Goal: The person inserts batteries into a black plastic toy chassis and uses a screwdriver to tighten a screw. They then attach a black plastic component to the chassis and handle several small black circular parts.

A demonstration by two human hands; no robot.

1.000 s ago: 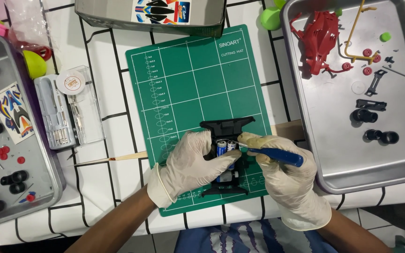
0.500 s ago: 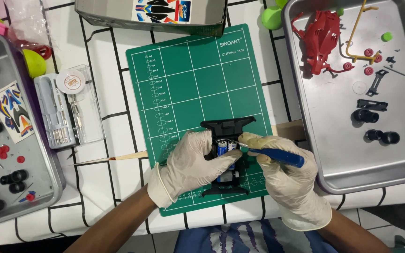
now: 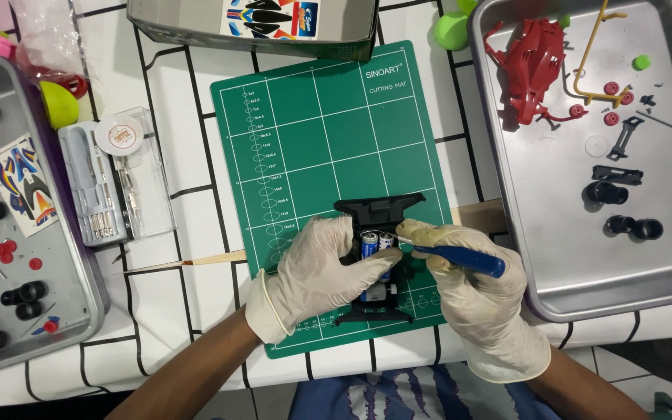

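Bench [image 3: 188,101] under a white cloth with black grid lines. Right edge: a large metal tray [image 3: 554,257] holding a red car body shell [image 3: 534,66], a yellow parts frame [image 3: 596,54], small red wheels and black tyres [image 3: 624,225]. Left edge: a second metal tray [image 3: 79,257] with a sticker sheet [image 3: 17,187], black tyres and red bits. Far edge, centre: a grey box [image 3: 196,27] with a colourful sticker sheet lying in it.

Centre of the bench: a green cutting mat [image 3: 313,132]. Between the mat and the left tray, a clear case of small screwdrivers [image 3: 114,187] with a round white tin on top. A thin wooden stick [image 3: 188,260] lies at the mat's left edge.

At the mat's near edge sits the black toy car chassis [image 3: 379,210], with blue batteries [image 3: 369,243] seated in it. Both hands wear white gloves and meet over the chassis. The left hand [image 3: 316,272] is clamped on the chassis from the left side, fingers curled across its middle, thumb near the batteries. The right hand [image 3: 468,299] is closed around a blue-handled tool [image 3: 460,259]; the tool's tip points left and lies at the batteries. Whether the tip touches them cannot be told.
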